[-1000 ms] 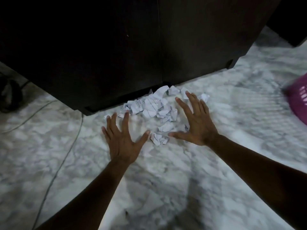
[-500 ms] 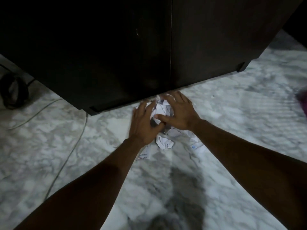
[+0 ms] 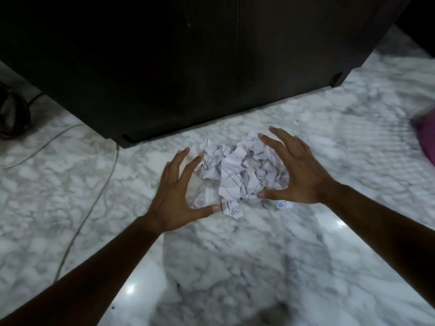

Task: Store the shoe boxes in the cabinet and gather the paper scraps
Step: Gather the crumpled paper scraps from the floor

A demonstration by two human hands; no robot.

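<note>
Marble floor [image 3: 306, 243]; open hands flank paper scraps [image 3: 237, 170].

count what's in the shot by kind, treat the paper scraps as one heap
hands: 2, left hand and right hand, both open
paper scrap heap: 1
dark cabinet: 1
cable on the floor: 1
pink thing at right edge, cut off: 1
total: 6

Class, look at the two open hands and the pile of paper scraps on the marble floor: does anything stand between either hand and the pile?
Nothing visible does. The left hand and right hand flank the paper scraps with only bare marble floor around; the dark cabinet stands behind the pile.
</note>
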